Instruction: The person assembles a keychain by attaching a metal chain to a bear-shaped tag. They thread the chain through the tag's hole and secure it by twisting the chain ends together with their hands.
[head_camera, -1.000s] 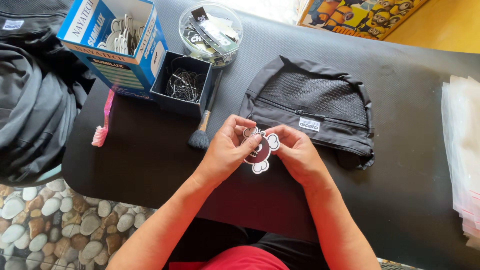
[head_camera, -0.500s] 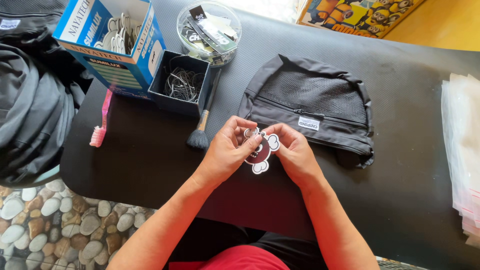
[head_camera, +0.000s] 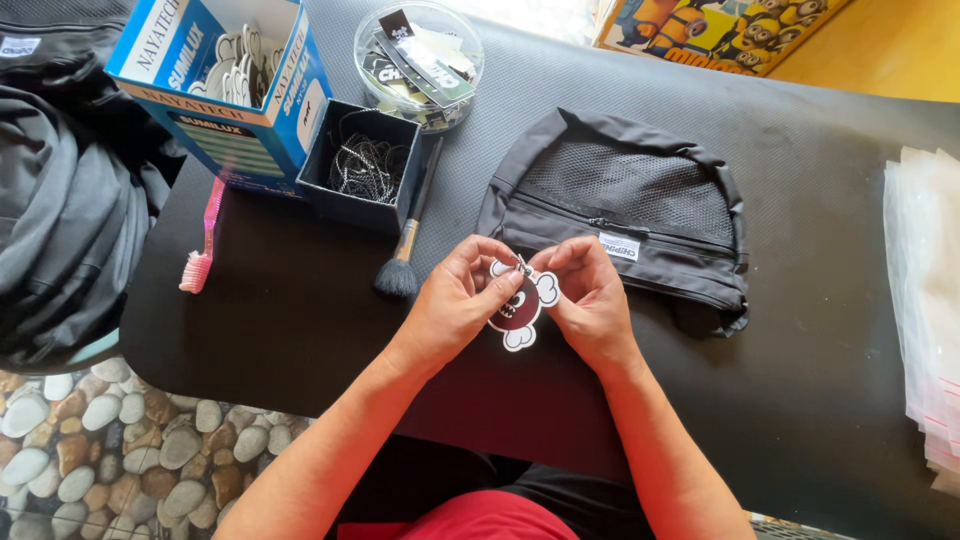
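Both my hands pinch a small charm over the black counter (head_camera: 300, 300).

From the left: a pile of dark bags (head_camera: 60, 200), a pink toothbrush (head_camera: 203, 235), a blue carton (head_camera: 225, 90), a small dark box (head_camera: 362, 170) of chains, a round clear tub (head_camera: 418, 62) and a makeup brush (head_camera: 408, 245) just beside my left hand (head_camera: 455, 305). That hand and my right hand (head_camera: 590, 300) close fingertips on the maroon-and-white charm (head_camera: 520, 310), in front of the black mesh pouch (head_camera: 640, 220). Clear plastic sleeves (head_camera: 925, 300) lie far right.
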